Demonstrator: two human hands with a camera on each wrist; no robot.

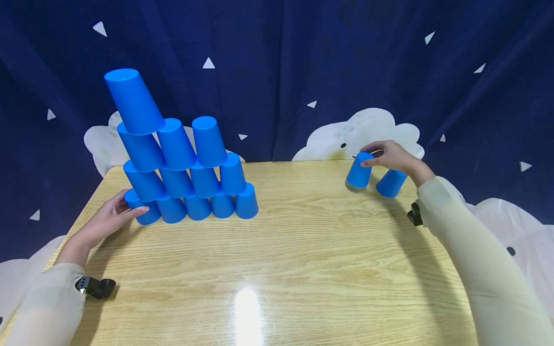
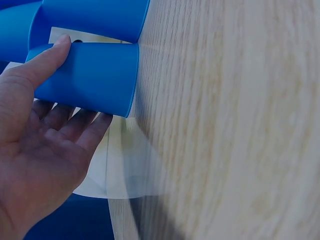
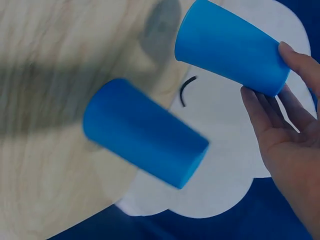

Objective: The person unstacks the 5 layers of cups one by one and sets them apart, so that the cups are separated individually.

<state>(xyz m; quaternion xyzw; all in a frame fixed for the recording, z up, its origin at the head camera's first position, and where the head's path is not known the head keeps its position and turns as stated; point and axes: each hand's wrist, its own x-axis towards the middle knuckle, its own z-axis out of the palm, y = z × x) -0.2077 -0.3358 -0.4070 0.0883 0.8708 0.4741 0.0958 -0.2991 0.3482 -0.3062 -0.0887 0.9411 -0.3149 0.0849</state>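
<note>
Upside-down blue cups (image 1: 173,181) form a stepped stack in rows at the left of the table, with a single cup (image 1: 135,103) on top at its left end. My left hand (image 1: 108,216) grips the bottom row's leftmost cup (image 2: 90,77), its thumb across the front and its fingers along the other side. On the right, my right hand (image 1: 391,156) pinches a blue cup (image 3: 232,47) near its narrow upturned base, and the cup is tilted a little with a shadow beneath it. A further inverted cup (image 3: 145,132) stands beside it, partly behind the wrist in the head view.
The wooden table (image 1: 277,250) runs up to a dark blue curtain (image 1: 277,72) with white triangles and cloud shapes. A wide stretch of tabletop lies between the stack and the two cups at right.
</note>
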